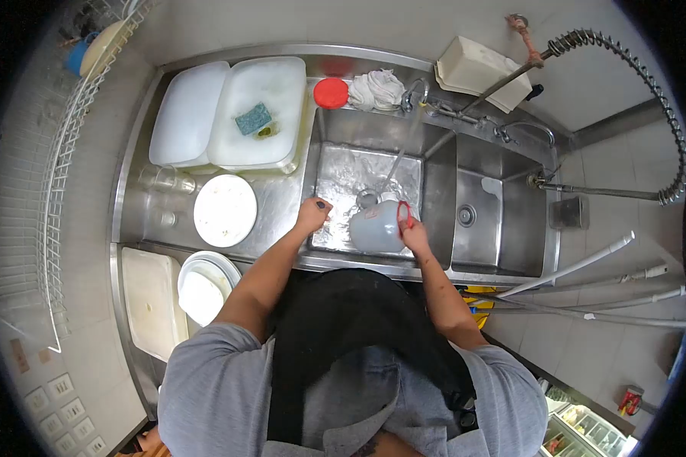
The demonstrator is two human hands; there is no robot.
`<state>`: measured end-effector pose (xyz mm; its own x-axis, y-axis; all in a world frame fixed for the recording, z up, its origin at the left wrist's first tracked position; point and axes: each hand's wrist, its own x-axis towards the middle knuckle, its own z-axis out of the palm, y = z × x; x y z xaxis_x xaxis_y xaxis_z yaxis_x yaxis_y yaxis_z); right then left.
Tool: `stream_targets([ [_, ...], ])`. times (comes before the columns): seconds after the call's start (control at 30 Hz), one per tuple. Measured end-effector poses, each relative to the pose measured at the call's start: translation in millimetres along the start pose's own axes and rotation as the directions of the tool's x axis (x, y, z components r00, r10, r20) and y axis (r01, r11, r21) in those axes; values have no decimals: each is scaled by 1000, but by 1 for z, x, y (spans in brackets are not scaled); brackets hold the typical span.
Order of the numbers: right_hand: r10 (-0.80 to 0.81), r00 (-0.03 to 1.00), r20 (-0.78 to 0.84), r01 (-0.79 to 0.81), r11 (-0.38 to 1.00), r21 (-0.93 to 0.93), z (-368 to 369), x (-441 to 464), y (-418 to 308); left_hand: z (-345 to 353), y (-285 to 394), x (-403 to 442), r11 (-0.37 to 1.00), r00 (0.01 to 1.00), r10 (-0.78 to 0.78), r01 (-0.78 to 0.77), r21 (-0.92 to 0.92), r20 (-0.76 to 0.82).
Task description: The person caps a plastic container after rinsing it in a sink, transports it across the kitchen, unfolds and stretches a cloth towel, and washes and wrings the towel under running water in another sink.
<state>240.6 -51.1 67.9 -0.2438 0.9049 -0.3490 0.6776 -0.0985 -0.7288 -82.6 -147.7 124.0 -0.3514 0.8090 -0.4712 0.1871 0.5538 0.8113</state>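
Observation:
My right hand [413,234] is closed round the red handle [403,216] of a translucent plastic jug [375,227]. The jug lies tilted over the near part of the left sink basin [343,156], below the running water. At the basin's left edge is my left hand [312,215], its fingers curled closed. A small dark tip shows at that fist, too small to name. Water streams from the tap [415,93] into the basin, whose floor is wet and shiny.
Two white tubs stand at the back left, one full of suds [263,84] with a green scouring sponge [253,119] on top. Plates [225,211], glasses [174,180], a red lid [331,93] and a white cloth [376,91] lie around. A spring hose [648,76] arches at right.

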Motion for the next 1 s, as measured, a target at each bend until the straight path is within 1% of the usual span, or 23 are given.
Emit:
stream_targets([
  [0.03, 1, 1000, 2, -1, 1000, 5, -3, -3, -10, 4, -8, 5, 999, 998, 22, -19, 47, -61],
  [0.07, -35, 998, 49, 36, 999, -34, -6, -5, -20, 12, -26, 18, 984, 984, 108, -85, 157, -144],
  [0.1, -70, 993, 97, 77, 995, -70, -7, -5, -28, 13, -18, 18, 983, 983, 110, -85, 164, -146],
  [0.17, -77, 990, 116, 87, 993, -81, -5, -5, -25, 15, 1, 7, 955, 978, 120, -67, 288, -172],
  [0.2, -91, 987, 130, 104, 990, -95, -3, -3, -25, 19, 1, 9, 953, 977, 120, -64, 296, -174],
  [0.27, -126, 971, 202, 150, 983, -109, -4, 1, -24, 30, 1, 11, 943, 932, 155, -41, 331, -327],
  [0.3, -130, 970, 206, 153, 983, -103, -6, 1, -28, 33, 1, 13, 941, 931, 154, -36, 336, -332],
  [0.37, -236, 933, 272, 314, 904, -291, -9, -3, -35, 40, -1, 15, 970, 941, 79, 4, 244, -328],
  [0.4, -245, 916, 316, 356, 859, -367, -6, -1, -37, 45, -14, 23, 968, 940, 77, 9, 249, -332],
  [0.47, -261, 895, 363, 407, 811, -420, 0, -2, -47, 58, -46, 39, 954, 984, 127, -85, 286, -129],
  [0.5, -273, 873, 404, 455, 754, -474, 2, -3, -58, 56, -25, 28, 953, 983, 125, -81, 291, -134],
  [0.53, -211, 878, 430, 418, 775, -474, -6, -13, -87, 51, 17, 3, 979, 988, -144, 135, 156, 48],
  [0.57, -209, 874, 438, 420, 777, -469, 2, -15, -95, 52, 48, -19, 926, 890, -376, 373, 60, 258],
  [0.63, -273, 797, 539, 551, 695, -462, 13, -17, -108, 64, 63, -37, 912, 882, -409, 400, 88, 234],
  [0.67, -275, 789, 549, 558, 694, -454, 15, -19, -115, 67, 64, -44, 900, 875, -435, 419, 115, 212],
  [0.7, -296, 729, 617, 607, 696, -383, 9, -22, -129, 70, 52, -46, 897, 873, -442, 428, 112, 204],
  [0.73, -318, 662, 679, 649, 696, -307, 4, -22, -140, 72, 38, -46, 915, 920, -376, 387, -114, 106],
  [0.77, -322, 652, 686, 656, 693, -299, -2, -12, -146, 73, 23, -47, 895, 946, -324, 303, -329, -11],
  [0.83, -327, 393, 860, 666, 745, -21, -13, 30, -158, 62, 29, -59, 914, 952, -298, 262, -310, -74],
  [0.9, -532, 692, 488, 548, 827, 125, 0, 77, -162, 57, 29, -75, 907, 940, -319, 266, -326, -118],
  [0.93, -539, 820, 194, 543, 839, 33, 5, 96, -179, 57, 20, -80, 911, 947, -297, 242, -333, -125],
  [0.97, -528, 848, 52, 530, 847, -41, 12, 133, -189, 57, 13, -86, 907, 942, -309, 250, -338, -131],
  [1.0, -489, 871, -57, 457, 846, -275, 11, 159, -203, 59, 7, -92, 917, 945, -271, 196, -349, -181],
])
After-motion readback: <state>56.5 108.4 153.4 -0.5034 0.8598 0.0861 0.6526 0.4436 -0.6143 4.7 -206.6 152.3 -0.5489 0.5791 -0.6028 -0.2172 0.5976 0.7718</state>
